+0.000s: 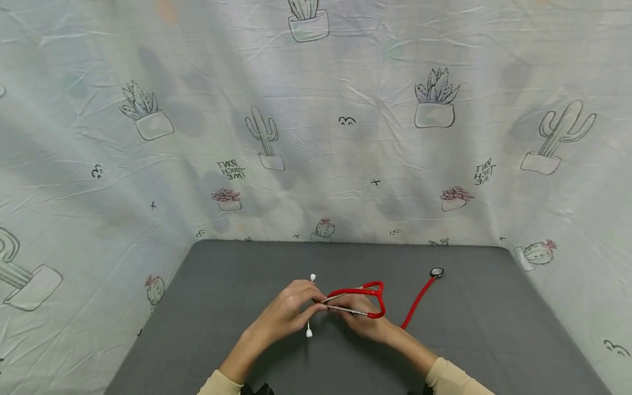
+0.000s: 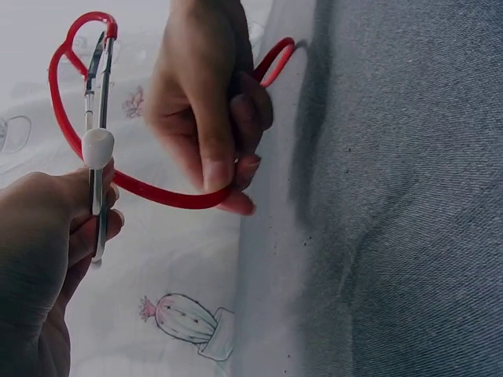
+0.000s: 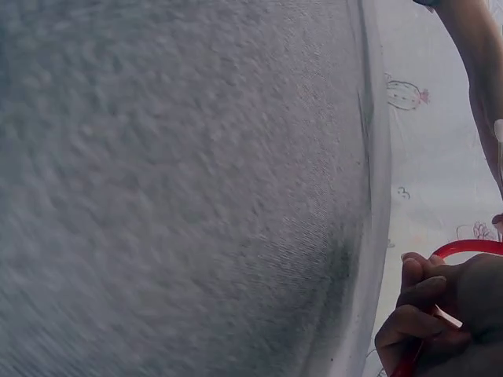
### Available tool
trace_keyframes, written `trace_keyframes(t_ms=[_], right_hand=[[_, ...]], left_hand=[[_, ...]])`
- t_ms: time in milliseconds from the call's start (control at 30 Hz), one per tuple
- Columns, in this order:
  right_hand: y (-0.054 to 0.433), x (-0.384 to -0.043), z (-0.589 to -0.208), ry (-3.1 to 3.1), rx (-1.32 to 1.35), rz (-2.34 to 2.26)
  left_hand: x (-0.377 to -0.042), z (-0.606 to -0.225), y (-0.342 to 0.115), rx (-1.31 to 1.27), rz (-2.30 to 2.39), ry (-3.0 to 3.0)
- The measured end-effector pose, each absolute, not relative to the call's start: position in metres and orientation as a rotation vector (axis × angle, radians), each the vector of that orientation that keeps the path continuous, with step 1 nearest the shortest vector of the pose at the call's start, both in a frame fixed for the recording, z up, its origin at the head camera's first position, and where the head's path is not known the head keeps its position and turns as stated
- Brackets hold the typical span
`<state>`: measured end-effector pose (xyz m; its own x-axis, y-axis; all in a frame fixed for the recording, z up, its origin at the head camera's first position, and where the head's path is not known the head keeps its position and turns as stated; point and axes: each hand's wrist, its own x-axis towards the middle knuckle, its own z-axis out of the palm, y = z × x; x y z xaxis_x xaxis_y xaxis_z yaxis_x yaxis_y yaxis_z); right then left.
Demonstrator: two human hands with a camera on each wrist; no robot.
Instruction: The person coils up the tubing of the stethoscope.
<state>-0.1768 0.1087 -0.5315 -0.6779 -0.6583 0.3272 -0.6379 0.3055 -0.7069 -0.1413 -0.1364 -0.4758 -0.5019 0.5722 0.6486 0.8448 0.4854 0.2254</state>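
A stethoscope with red tubing (image 1: 381, 299) is held up over the grey table by both hands. My left hand (image 1: 281, 314) pinches its crossed metal ear tubes (image 2: 102, 102) between thumb and fingers. White ear tips (image 1: 309, 333) stick out on either side of that hand. The right hand (image 1: 364, 322) grips the red tube, its thumb pressing on it in the left wrist view; its curled fingers (image 3: 416, 314) also show in the right wrist view. From there the tube runs right to the round chest piece (image 1: 436, 272), which lies on the table.
The grey tabletop (image 1: 237, 274) spreads around both hands. Behind it and at both sides hangs a pale cloth (image 1: 316, 164) printed with potted cacti, meeting the table's far edge.
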Motion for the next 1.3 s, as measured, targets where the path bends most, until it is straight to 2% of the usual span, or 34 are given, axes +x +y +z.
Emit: trace_keyframes(t_ms=[67,167,267,300,500,767,1300], right_hand=[[0.110,-0.183,-0.551,2.502,-1.312,-1.379],[0.112,-0.179,-0.555,2.548,-1.418,-1.398],[0.112,-0.167,-0.547,2.675,-1.527,-1.272],[0.112,-0.158,-0.533,2.689,-1.494,-1.247],[0.109,-0.146,-0.524,2.767,-1.399,-1.012],[0.108,-0.129,-0.515,3.183,-1.665,-0.483],[0.122,-0.120,-0.479,3.215,-1.788,-0.458]], left_hand=[[-0.142,-0.475,-0.136,-1.151,-0.723,-2.260],[-0.142,-0.474,-0.136,-1.132,-0.696,-2.283],[-0.142,-0.474,-0.136,-1.121,-0.672,-2.285],[-0.142,-0.474,-0.136,-1.116,-0.666,-2.280],[-0.147,-0.476,-0.134,-1.062,-0.684,-2.262],[-0.153,-0.475,-0.133,-0.970,-0.728,-2.275],[-0.158,-0.470,-0.130,-0.704,-0.849,-2.443]])
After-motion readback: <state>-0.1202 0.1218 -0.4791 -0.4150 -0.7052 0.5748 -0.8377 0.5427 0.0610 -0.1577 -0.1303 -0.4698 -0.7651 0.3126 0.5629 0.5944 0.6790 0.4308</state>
